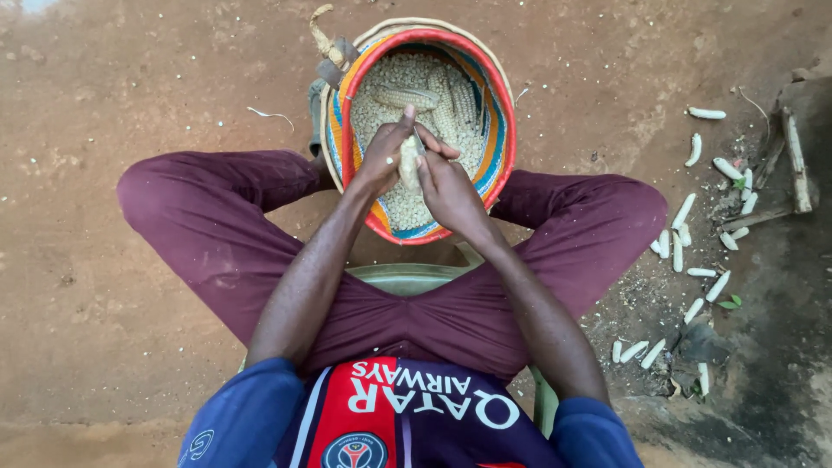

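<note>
Both hands meet over a round woven basket point(506, 130) with a red rim and coloured bands, set on the ground between my knees. My left hand point(384, 156) and my right hand point(448, 189) together grip one pale maize cob point(409, 161), held upright between them. The basket holds a bed of loose pale kernels point(390, 95). A few whole cobs point(455, 102) lie on the kernels at the far side. I sit on a low pale green seat point(407, 277) in maroon trousers.
Several bare white cobs point(685, 211) lie scattered on the reddish dirt to my right, beside sticks point(796, 160) and dry litter. A husk piece point(322, 36) and grey cloth stick out at the basket's far left rim.
</note>
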